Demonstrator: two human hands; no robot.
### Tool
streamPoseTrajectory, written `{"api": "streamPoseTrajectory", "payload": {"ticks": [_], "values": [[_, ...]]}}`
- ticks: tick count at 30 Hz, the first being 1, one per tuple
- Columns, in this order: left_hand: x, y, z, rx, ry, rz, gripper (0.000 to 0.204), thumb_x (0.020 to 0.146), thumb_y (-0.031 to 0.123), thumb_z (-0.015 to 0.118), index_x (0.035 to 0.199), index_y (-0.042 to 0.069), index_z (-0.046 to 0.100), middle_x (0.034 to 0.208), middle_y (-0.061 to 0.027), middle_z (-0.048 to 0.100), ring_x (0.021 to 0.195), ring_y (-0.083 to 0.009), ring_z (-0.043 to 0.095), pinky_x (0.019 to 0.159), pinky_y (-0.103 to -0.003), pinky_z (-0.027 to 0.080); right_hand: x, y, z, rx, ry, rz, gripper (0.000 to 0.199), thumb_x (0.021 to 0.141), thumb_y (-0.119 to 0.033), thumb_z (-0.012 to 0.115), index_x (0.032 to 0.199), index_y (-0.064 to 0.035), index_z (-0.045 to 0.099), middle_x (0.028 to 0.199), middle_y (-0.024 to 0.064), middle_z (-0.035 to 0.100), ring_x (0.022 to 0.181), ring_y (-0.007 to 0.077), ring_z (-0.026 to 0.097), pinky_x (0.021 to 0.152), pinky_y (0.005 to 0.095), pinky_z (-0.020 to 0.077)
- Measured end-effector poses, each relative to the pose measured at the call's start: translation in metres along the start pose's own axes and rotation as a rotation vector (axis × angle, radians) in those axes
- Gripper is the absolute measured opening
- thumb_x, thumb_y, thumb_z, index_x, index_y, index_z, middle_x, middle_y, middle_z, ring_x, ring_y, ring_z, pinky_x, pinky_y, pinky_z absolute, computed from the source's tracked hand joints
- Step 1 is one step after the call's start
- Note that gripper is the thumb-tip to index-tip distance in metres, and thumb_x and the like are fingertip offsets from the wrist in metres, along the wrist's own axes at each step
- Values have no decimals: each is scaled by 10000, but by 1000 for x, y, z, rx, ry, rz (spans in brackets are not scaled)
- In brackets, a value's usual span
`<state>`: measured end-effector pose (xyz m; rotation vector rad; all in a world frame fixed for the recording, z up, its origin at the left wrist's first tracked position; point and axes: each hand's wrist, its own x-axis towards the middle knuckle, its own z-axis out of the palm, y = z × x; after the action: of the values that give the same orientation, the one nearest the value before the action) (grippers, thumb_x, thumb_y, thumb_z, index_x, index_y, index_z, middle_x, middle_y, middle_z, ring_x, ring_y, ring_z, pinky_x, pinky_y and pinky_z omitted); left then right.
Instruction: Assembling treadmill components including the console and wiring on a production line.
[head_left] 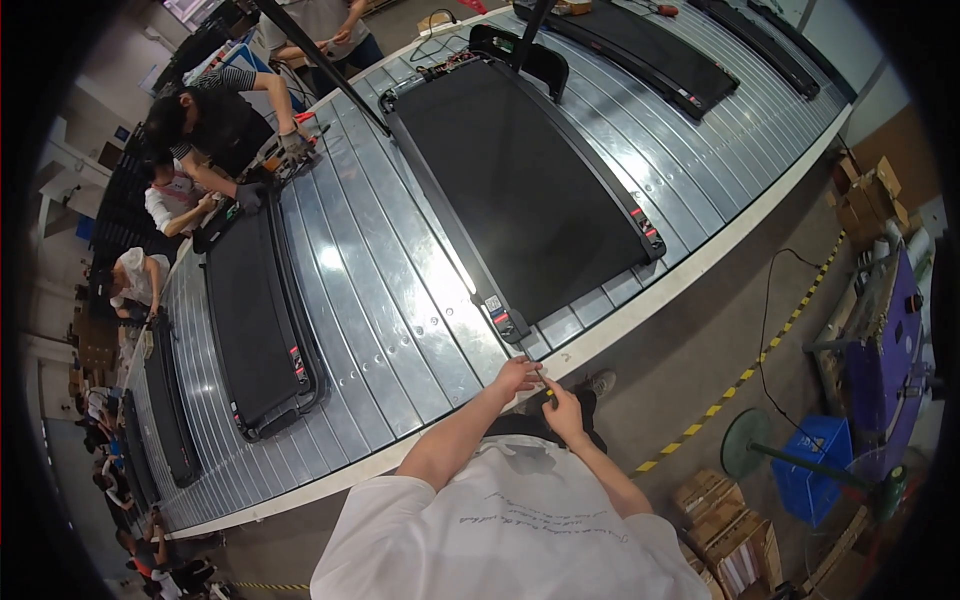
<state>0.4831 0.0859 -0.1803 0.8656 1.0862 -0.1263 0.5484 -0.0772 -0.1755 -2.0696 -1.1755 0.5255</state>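
Note:
A black treadmill deck (515, 180) lies flat on the ribbed metal conveyor table, its nearest corner capped by a dark end cap (512, 326). Just in front of that cap, at the table's edge, my right hand (564, 413) is closed around the handle of a screwdriver (549, 393), which shows a bit of yellow. The thin shaft slants up and left toward the cap. My left hand (517, 376) has its fingers closed about the shaft, close to the cap. Where the tip meets the cap is too small to make out.
More treadmill decks (250, 320) rest along the curved conveyor table (385, 330). A co-worker in gloves (215, 125) leans over the far side. On the floor at right are a blue crate (815, 470), cardboard boxes (735, 540) and a green round-based stand (748, 443).

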Motion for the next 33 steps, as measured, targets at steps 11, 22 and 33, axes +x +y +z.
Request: {"api": "streamPoseTrajectory", "payload": {"ticks": [11,22,33], "values": [[18,-6,37,34,35,-39,273,951,192,392,907,36,612,842,-75,667,738,-168,652,633,-291,492,-16,19,-18,910,64,425,299,874,-134,504,1145,-12,533,829,73,631,735,176,597,651,282,448],[-23,-13,0,32,-36,-21,273,948,259,430,935,37,588,831,-62,663,694,-152,642,618,-293,520,-41,-50,2,817,197,623,347,962,-297,394,1246,-99,415,763,191,645,646,324,645,561,459,499],[-70,-57,-67,95,45,-42,271,943,202,411,960,-17,570,823,-130,672,605,-202,639,468,-314,497,-109,-160,36,565,107,330,837,717,-92,710,1401,-91,228,1405,202,264,1285,346,313,993,434,388]]}}
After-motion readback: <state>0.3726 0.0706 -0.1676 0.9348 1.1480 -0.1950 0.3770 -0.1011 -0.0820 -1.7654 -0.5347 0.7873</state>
